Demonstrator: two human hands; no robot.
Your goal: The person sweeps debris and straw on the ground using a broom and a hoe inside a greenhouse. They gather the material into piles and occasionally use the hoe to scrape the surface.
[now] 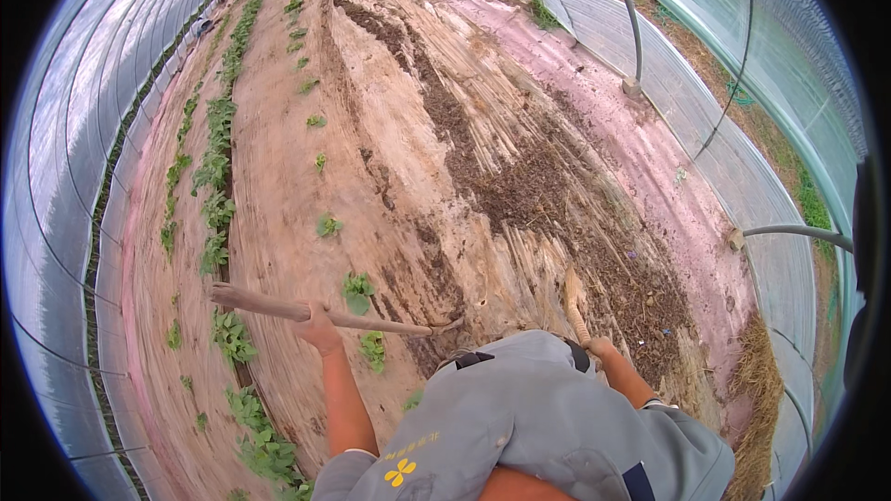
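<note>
My left hand (pixel 319 327) is closed around the wooden handle (pixel 379 323) of a long-handled tool. The handle's thick end points left, and its thinner end reaches a curved, pale piece (pixel 447 325) just in front of my body; what this piece is cannot be told. At my right side, my right hand (pixel 600 346) grips the lower end of a pale, ridged, rope-like thing (pixel 575 303). It reaches forward over the ground sheet, and its exact kind is unclear. Small green plants (pixel 358 292) grow close to the wooden handle.
Rows of leafy plants (pixel 221 125) run along the left through film-covered ground. Dark soil and plant litter (pixel 522 188) lie on the torn sheet (pixel 404 111). Metal hoops (pixel 630 14) and plastic film walls stand on both sides. Dry straw (pixel 755 383) lies at the lower right.
</note>
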